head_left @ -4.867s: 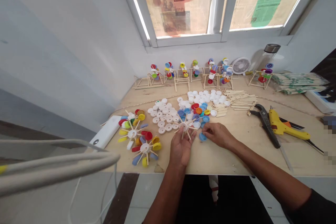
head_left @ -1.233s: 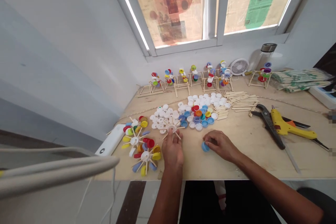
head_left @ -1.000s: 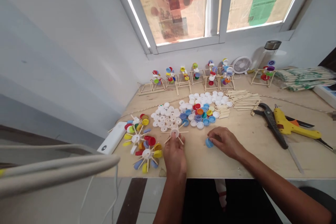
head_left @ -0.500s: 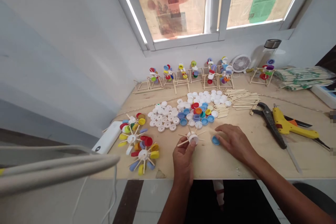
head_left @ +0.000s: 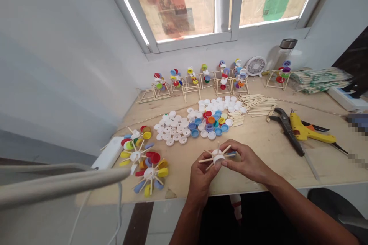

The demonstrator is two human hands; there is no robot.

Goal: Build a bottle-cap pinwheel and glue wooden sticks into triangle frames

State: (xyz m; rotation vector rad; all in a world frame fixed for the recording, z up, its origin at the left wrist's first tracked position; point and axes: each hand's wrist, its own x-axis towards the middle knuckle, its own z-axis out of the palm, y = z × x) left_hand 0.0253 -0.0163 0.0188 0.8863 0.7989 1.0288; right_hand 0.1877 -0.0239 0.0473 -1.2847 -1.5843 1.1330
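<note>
My left hand [head_left: 200, 178] is closed on a white bottle-cap hub [head_left: 219, 157] with several short wooden sticks spread out from it like spokes. Thumb and fingers of my right hand [head_left: 248, 160] pinch the same spoked hub from its right side. A blue bottle cap [head_left: 233, 153] shows only partly behind a spoke and my right fingers; I cannot tell if it lies on the table or is held. To the left lie spoked wheels [head_left: 149, 174] with coloured caps on their stick ends.
White caps [head_left: 172, 128] and coloured caps [head_left: 211, 120] spread over the wooden table [head_left: 184, 168], beside piled sticks [head_left: 257, 105]. A yellow glue gun [head_left: 309, 130] and a black-handled saw [head_left: 287, 132] lie right. Stick stands with cap wheels [head_left: 224, 78] line the back. A pale cable [head_left: 86, 182] crosses the left foreground.
My right hand has moved left from beside the blue cap to the spoked hub and pinches it. The hub has turned and shifted slightly right in my left hand. The view has shifted a little.
</note>
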